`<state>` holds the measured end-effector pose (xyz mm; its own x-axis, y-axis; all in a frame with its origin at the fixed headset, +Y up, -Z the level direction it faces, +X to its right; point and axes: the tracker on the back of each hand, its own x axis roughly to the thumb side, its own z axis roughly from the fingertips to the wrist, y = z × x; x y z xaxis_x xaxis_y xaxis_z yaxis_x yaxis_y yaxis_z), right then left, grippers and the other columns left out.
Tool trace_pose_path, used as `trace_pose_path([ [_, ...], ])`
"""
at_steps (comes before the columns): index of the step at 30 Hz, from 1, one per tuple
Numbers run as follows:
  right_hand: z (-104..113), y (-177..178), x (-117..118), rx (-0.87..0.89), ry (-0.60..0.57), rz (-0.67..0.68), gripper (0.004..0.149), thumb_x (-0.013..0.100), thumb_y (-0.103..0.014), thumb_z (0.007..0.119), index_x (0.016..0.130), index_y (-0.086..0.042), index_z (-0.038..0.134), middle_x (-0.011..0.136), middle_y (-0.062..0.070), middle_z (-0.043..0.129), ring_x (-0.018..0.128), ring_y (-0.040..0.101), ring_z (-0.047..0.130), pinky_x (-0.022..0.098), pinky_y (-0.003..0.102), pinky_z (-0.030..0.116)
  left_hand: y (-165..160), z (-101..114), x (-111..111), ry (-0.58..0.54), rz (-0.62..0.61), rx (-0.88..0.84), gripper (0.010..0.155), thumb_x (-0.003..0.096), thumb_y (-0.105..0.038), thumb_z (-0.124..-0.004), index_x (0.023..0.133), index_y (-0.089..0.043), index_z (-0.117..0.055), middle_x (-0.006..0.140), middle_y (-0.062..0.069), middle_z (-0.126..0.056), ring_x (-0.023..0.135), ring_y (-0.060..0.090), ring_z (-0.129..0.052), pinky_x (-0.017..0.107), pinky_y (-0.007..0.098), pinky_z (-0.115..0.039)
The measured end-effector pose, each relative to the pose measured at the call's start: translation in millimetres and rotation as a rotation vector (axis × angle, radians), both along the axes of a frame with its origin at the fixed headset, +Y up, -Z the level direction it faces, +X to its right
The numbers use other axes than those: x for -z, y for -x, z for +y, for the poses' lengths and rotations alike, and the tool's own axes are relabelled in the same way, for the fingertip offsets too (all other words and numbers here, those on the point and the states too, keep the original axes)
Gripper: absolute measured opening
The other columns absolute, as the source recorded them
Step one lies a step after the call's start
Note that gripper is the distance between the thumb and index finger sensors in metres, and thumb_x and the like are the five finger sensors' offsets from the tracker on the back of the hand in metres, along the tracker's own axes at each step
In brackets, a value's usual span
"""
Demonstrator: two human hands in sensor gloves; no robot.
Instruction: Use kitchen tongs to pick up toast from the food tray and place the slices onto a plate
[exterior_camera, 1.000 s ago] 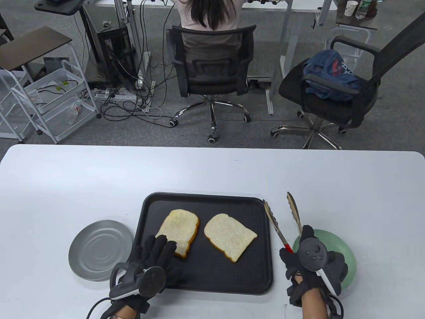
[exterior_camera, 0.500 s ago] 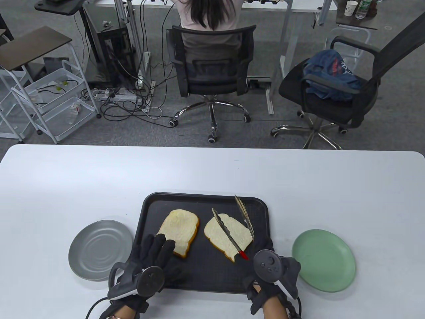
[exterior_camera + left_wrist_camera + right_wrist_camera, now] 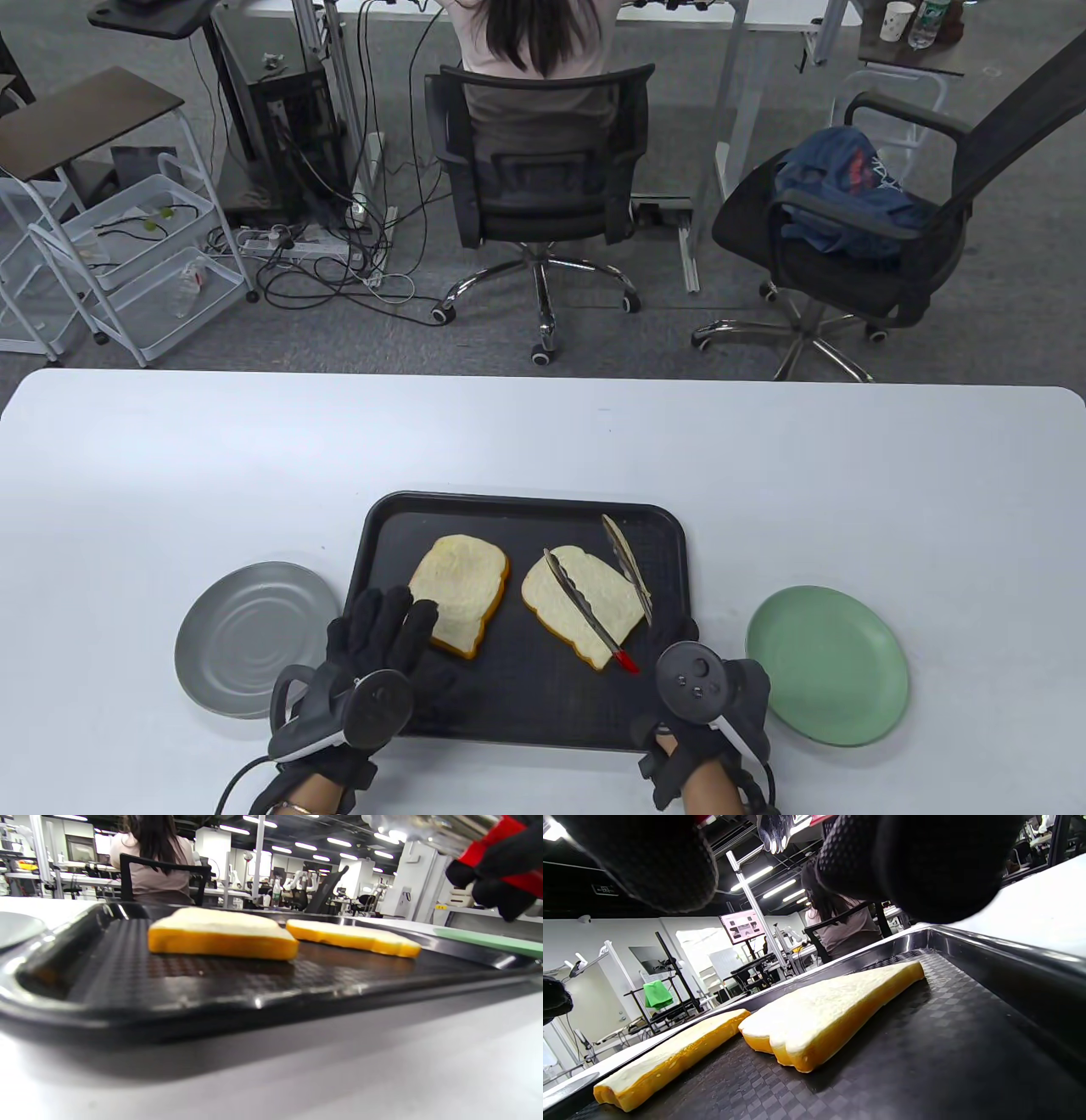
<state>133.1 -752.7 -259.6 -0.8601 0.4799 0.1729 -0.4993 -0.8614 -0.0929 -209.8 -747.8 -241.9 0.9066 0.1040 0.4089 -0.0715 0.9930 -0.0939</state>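
Note:
Two toast slices lie flat on the black tray: the left slice and the right slice. My right hand grips the red-handled tongs at the tray's near right. The tongs are spread over the right slice, one arm crossing it, the other along its right edge. My left hand rests flat on the tray's near-left part, fingertips touching the left slice. The green plate sits right of the tray. In the right wrist view the right slice lies close below my fingers.
A grey metal plate sits left of the tray. Beyond the table's far edge are two office chairs, one with a seated person, and a white wire cart at the far left.
My right hand carried the tongs left from above the green plate to over the right slice, then lowered them a little. The left hand slid slightly left and toward me.

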Motion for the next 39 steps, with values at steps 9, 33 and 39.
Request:
trace_pose_path([
  [9,-2.0,3.0,-0.6,0.034,0.016,0.029,0.105,0.028,-0.053,0.089,0.096,0.006,0.034,0.082,0.035,0.063,0.046,0.032,0.087,0.026,0.040,0.086,38.0,29.6,11.2,-0.021,0.161,0.073,0.080,0.0721,-0.061,-0.040,0.130,-0.007,-0.025,0.130,0.032,-0.024,0.114,0.063,-0.027,0.077,0.079,-0.038],
  [33,-1.2,-1.7,1.2,0.095,0.034,0.032,0.105,0.028,-0.053,0.088,0.096,0.006,0.034,0.082,0.035,0.063,0.046,0.033,0.087,0.026,0.041,0.086,195.3,-7.0,52.0,0.309,0.753,0.267,0.079,0.0729,-0.056,-0.052,0.128,-0.004,-0.032,0.128,0.032,-0.034,0.112,0.059,-0.044,0.078,0.074,-0.046],
  [39,-1.5,-2.1,2.0,0.109,0.041,0.035,0.105,0.028,-0.053,0.088,0.096,0.007,0.034,0.082,0.036,0.063,0.046,0.033,0.087,0.026,0.041,0.086,205.6,-28.0,56.3,0.381,0.790,0.281,0.076,0.0731,-0.055,-0.052,0.127,-0.005,-0.035,0.126,0.031,-0.040,0.109,0.056,-0.051,0.079,0.071,-0.050],
])
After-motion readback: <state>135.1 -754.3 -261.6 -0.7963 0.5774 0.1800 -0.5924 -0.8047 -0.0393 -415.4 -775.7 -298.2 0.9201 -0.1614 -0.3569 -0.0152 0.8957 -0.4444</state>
